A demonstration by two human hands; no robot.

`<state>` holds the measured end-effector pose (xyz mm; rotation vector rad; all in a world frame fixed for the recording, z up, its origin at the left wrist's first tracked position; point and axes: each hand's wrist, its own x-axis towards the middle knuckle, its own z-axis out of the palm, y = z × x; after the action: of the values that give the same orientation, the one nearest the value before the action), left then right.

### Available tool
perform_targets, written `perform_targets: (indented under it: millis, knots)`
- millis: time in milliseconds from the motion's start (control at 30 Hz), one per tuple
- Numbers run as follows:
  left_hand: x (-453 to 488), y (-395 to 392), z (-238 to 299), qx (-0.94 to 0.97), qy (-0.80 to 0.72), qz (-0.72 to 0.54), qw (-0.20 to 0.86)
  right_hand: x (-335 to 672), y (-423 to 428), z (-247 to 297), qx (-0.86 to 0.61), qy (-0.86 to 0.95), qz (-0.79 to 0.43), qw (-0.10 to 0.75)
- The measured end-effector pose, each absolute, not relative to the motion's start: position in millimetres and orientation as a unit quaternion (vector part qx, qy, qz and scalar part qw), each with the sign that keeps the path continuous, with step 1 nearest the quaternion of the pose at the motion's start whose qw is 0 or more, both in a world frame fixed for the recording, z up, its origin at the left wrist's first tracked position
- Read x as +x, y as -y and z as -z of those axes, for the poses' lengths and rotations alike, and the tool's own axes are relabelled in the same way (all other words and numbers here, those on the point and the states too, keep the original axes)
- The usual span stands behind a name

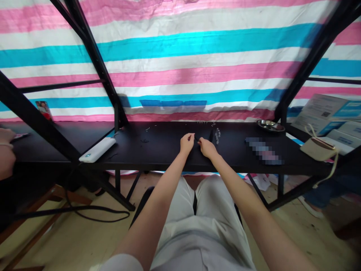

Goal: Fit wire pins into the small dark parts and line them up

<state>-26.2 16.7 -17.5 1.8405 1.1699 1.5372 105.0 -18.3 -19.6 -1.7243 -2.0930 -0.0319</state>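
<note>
Head view, thin dark piece [196, 139], pale beads [217, 136]

Route across desk [232, 137] right of pale cluster [217, 135], centre frame; metal dish [270, 126] and beige pouch [318, 149] obstruct right side.

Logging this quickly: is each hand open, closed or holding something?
Left hand: closed, fingers curled; any held item cannot be told.
Right hand: closed, apparently pinching a thin dark piece.

Black tabletop [160, 154], greyish cluster [217, 136] — sheet [197, 41] striped pink, white, turquoise — beige pouch [317, 149].
</note>
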Motion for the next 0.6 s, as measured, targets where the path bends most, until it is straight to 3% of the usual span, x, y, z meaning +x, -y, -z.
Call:
perform_targets:
  millis: [600]
  knots:
    - [-22, -31, 29, 0.621, -0.401, -0.563, 0.371, 105, 23, 19, -0.603, 0.757, 0.022, 0.251]
